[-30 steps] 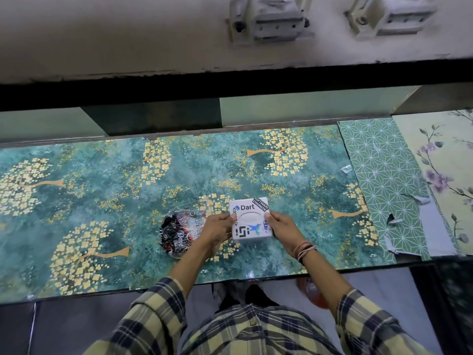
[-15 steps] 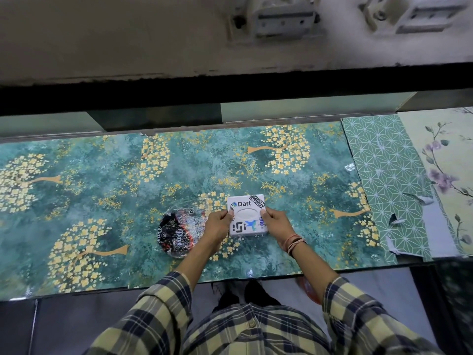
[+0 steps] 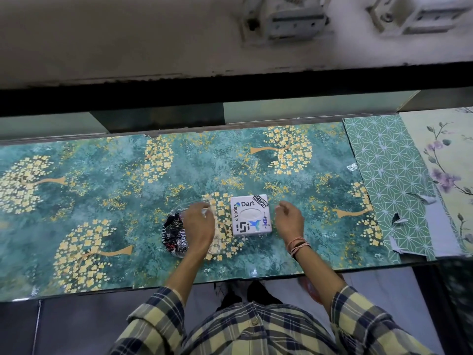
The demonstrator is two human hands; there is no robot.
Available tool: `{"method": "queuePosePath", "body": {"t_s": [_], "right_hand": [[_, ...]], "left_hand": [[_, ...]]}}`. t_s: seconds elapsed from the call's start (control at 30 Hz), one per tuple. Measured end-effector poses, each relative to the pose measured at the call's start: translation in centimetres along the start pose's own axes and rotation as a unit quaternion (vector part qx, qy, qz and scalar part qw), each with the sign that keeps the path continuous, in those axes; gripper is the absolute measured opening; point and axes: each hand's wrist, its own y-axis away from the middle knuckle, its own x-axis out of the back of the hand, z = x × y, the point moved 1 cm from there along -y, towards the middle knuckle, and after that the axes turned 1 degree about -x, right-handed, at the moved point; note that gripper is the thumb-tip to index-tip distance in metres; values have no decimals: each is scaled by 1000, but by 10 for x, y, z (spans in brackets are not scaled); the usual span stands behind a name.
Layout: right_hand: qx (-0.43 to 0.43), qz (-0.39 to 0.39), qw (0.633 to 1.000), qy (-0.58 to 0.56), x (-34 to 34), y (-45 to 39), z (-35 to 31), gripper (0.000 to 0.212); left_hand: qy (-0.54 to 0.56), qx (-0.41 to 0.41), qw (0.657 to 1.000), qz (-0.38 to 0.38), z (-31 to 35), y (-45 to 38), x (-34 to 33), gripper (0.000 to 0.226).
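Right hand (image 3: 289, 222) beside sticker-covered box (image 3: 250, 216), grip slack and empty; left hand (image 3: 199, 225) over clear packet (image 3: 174, 233), grip unreadable; best pinched by wrapper edge

Standing at the front edge of a counter (image 3: 102, 188) and looking down on it. Keeping a box (image 3: 250, 215) lying flat near that front edge, about midway along. Flanking the box with both hands: left hand (image 3: 199, 224) to its left, lying over the right part of a plastic packet (image 3: 174, 234) near the box; right hand (image 3: 289, 220) just right of the box, apart from it. Ending the counter at the right with an inner sheet (image 3: 384, 175) and, right of that, an outer sheet (image 3: 440, 162). Facing a back ledge (image 3: 128, 47) running behind the counter, carrying a left bracket (image 3: 284, 19) behind the box and a right bracket (image 3: 419, 14) further right.
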Motion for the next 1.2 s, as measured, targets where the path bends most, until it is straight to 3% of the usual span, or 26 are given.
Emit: {"method": "queuePosePath", "body": {"t_s": [0.07, 0.23, 0.3, 0.4, 0.53, 0.6, 0.67, 0.77, 0.83, 0.9, 1.0, 1.1, 1.2], "right_hand": [[8, 36, 999, -9, 3, 2, -5, 33], [21, 25, 999, -22, -2, 14, -13, 29], [27, 18, 999, -26, -6, 20, -11, 27], [33, 14, 999, -17, -12, 32, -9, 23], [55, 45, 997, -17, -11, 48, -8, 21], [59, -3, 997, -54, -12, 56, -10, 23], [44, -109, 988, -98, -14, 64, -12, 37], [-26, -273, 941, -196, -17, 81, -17, 52], [-31, -321, 907, -270, -17, 92, -16, 47], [-17, -291, 899, -329, -14, 96, -5, 38], [-7, -176, 915, -363, -4, 102, 8, 17], [2, -58, 933, -355, 9, 107, 27, 22], [-10, -49, 943, -328, 17, 117, 36, 23]], "left_hand": [[-82, 28, 994, 64, -12, -6, 17, 30], [-126, 199, 972, 0, -52, -16, 42, 66], [-98, 206, 973, -16, -67, -15, 49, 64], [-50, 179, 983, -3, -69, -8, 61, 41], [74, 105, 991, 28, -56, -3, 77, 23], [141, 84, 986, 25, -57, -4, 83, 22], [203, 77, 976, 17, -54, -1, 86, 24], [257, 44, 965, -13, -37, 9, 87, 31], [278, 12, 960, -40, -29, 16, 83, 30], [276, -29, 959, -58, -25, 22, 78, 35], [248, -90, 958, -115, -12, 41, 66, 43], [219, -146, 941, -212, 0, 71, 41, 32], [184, -190, 923, -281, 8, 99, 17, 31]]}}
